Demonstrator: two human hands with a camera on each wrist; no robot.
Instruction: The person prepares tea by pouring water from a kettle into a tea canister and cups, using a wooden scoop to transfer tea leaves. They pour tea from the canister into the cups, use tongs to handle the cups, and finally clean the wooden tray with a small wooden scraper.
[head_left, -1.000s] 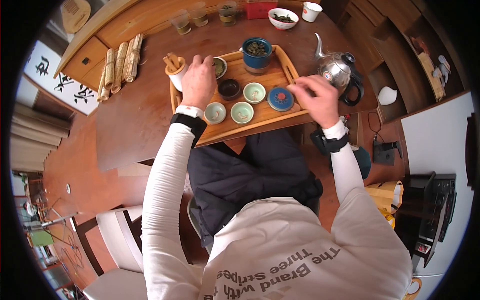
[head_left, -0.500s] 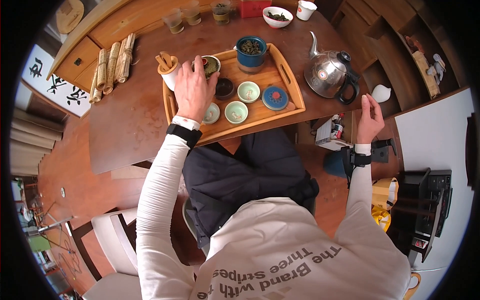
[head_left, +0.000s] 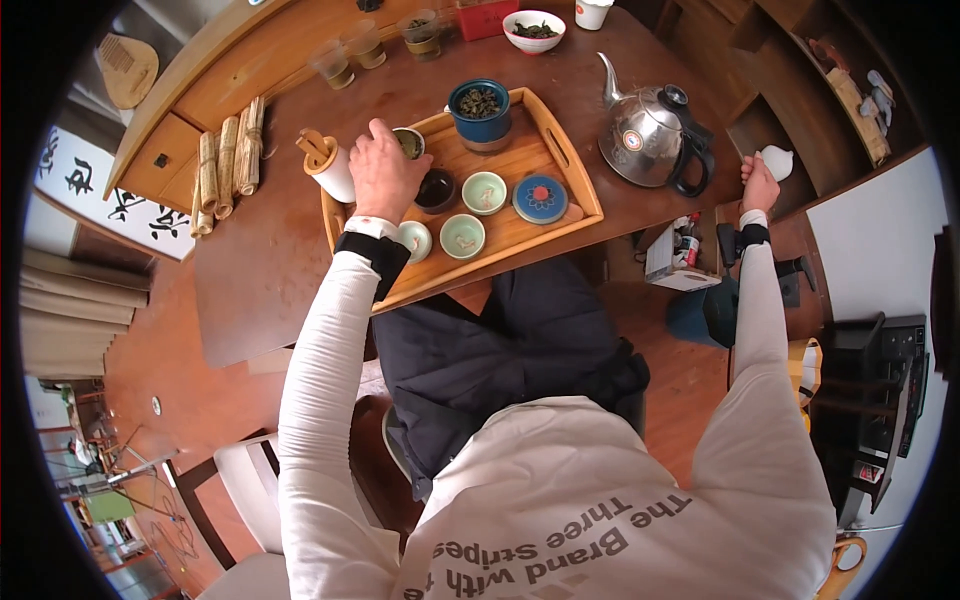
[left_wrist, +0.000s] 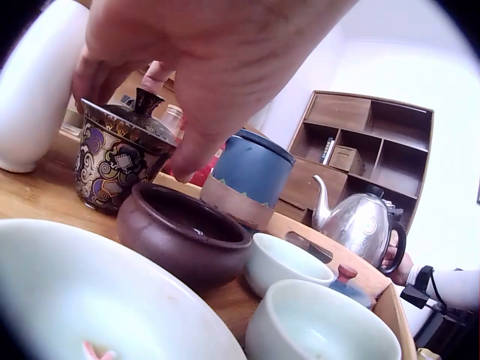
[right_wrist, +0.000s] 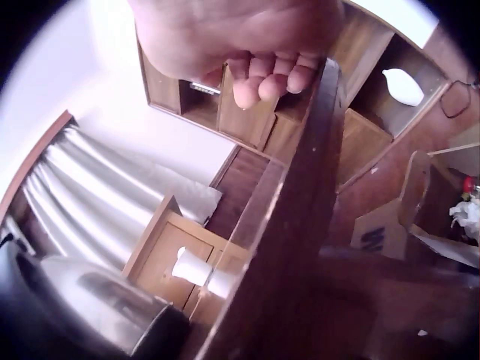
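Note:
My left hand [head_left: 390, 178] is over the left end of the wooden tray [head_left: 525, 148]. In the left wrist view its thumb and fingers span the rim of a patterned lidded tea bowl [left_wrist: 112, 169], one finger beside the lid's knob. Close by stands a dark brown cup [left_wrist: 187, 236], with pale green cups [head_left: 463, 237] in front. A blue lid with a red knob [head_left: 540, 200] lies at the tray's right. My right hand [head_left: 759, 186] is off the table's right edge, beyond the kettle, fingers loosely curled and holding nothing.
A steel kettle [head_left: 645, 140] stands right of the tray. A blue pot of tea leaves [head_left: 480, 128] is at the tray's back. A white holder with wooden tools [head_left: 335, 180] leans near my left hand. Bamboo scrolls [head_left: 228, 165] lie at left; a leaf-filled bowl [head_left: 533, 44] stands behind.
My right hand has moved right, from above the blue lid to past the kettle and the table edge. My left hand has stayed around the patterned tea bowl, shifting slightly.

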